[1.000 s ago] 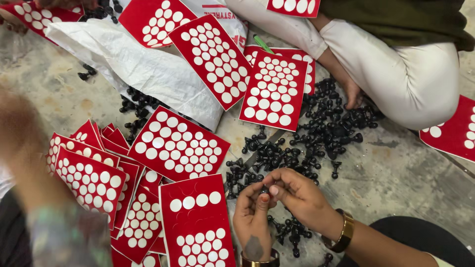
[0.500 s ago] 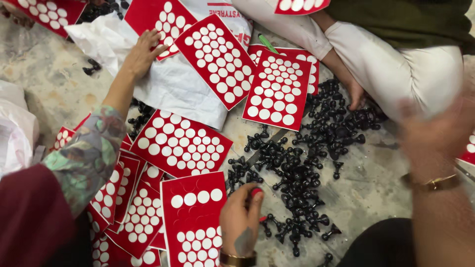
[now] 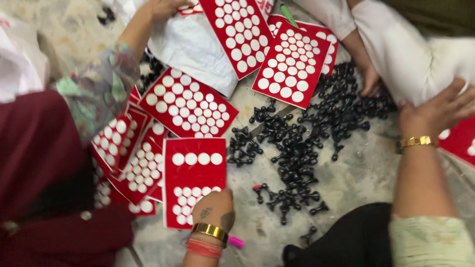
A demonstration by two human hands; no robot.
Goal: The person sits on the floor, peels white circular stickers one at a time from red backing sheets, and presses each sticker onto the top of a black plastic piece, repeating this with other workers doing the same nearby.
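The left hand [image 3: 213, 210] rests curled on the lower edge of a red card [image 3: 194, 180] of white dots lying on the floor [image 3: 356, 183]; whether it grips the card is unclear. The right hand [image 3: 435, 111] reaches out, fingers spread, holding nothing, beside the pile of black pegs [image 3: 302, 143].

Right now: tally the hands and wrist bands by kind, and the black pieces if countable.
Hands: 4 (left hand, right hand, co-workers' hands)
Gold bangles: 2
Red thread band: 1
Total: 7
Black pieces: a heap, too many to count.
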